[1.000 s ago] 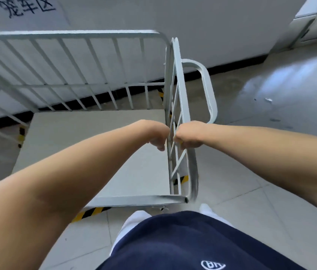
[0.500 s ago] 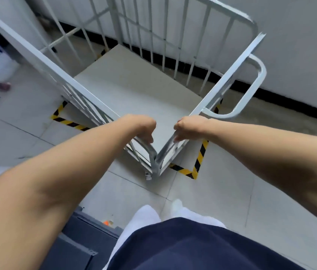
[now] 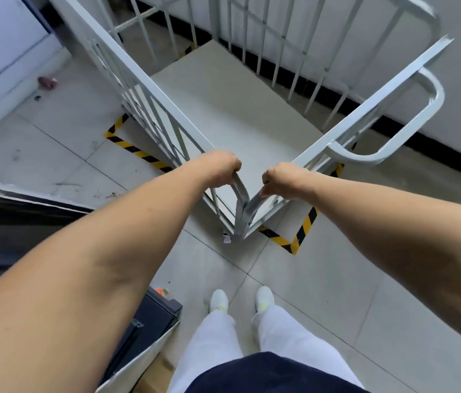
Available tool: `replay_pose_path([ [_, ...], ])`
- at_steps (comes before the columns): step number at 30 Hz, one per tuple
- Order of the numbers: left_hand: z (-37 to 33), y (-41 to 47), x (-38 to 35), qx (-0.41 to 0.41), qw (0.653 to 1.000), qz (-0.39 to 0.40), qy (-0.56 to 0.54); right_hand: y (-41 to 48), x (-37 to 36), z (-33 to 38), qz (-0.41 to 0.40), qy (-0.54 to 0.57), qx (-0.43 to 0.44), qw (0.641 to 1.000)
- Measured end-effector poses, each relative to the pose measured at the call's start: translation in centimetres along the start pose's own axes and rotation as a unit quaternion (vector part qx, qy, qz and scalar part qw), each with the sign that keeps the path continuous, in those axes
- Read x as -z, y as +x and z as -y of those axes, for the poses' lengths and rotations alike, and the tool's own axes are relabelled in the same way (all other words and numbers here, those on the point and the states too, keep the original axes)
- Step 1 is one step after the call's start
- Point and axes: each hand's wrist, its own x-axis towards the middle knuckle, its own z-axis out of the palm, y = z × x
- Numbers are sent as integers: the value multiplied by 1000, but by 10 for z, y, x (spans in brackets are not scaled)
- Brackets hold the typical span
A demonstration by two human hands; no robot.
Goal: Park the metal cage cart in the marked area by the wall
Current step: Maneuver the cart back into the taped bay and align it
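Head view: left hand (image 3: 219, 168) and right hand (image 3: 283, 180) each grip a top rail at the near corner of the metal cage cart (image 3: 232, 109), over striped floor tape (image 3: 300, 236); far side toward twelve o'clock is cut off, wheels hidden

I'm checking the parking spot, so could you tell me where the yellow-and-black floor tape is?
In the head view, the yellow-and-black floor tape borders the metal cage cart, its corner just beyond the cart's near corner, below the right hand.
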Motion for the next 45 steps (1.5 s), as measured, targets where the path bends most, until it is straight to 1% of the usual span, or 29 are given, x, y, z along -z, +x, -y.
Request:
replay_pose_path([
  [2, -2, 3, 0, 22, 1000, -4, -3, 1, 1, -1, -1, -6, 8, 1000],
  [5, -9, 8, -1, 42, 999, -5, -10, 4, -3, 0, -8, -61, 26, 998],
  [7, -13, 11, -5, 32, 999, 4, -3, 7, -9, 1, -2, -100, 29, 995],
  [11, 3, 15, -13, -24, 1000, 15, -9, 11, -16, 3, 12, -124, 15, 992],
  [13, 13, 15, -17, -38, 999, 0, -17, 12, -17, 5, 9, -122, 10, 992],
  [17, 14, 13, -20, -37, 997, -53, -39, 12, -17, 6, 9, -111, -8, 994],
  [23, 15, 9, -15, -27, 997, -71, -33, 14, -16, 10, 27, -95, -35, 994],
  [30, 11, 6, -16, -16, 996, -77, -35, 13, -17, 12, 20, -95, -40, 994],
  [40, 12, 8, -13, -34, 997, -69, -13, 14, -19, 9, 10, -65, -37, 997],
  [45, 11, 5, -11, -33, 997, -77, -6, 13, -20, 10, 3, -81, -30, 996],
])
